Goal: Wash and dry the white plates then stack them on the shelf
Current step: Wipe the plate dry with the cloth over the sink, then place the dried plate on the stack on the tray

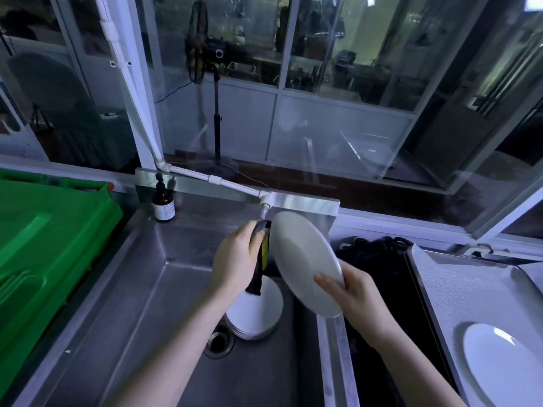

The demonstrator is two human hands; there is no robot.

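My right hand (351, 292) grips the lower rim of a white plate (302, 257), held tilted on edge over the steel sink (132, 289). My left hand (238, 257) holds a dark sponge with a yellow side (263, 254) against the plate's left face, just under the tap (264, 211). A stack of white plates (258, 315) lies in the sink basin beside the drain (219, 342). Another white plate (505, 368) rests on a steel tray (435, 277) at the right.
A green plastic crate (44, 245) stands left of the sink. A brown pump bottle (163, 202) sits on the sink's back corner. A white pipe (138, 113) feeds the tap. A dark bin or bag (382, 274) lies between sink and tray. Glass windows stand behind.
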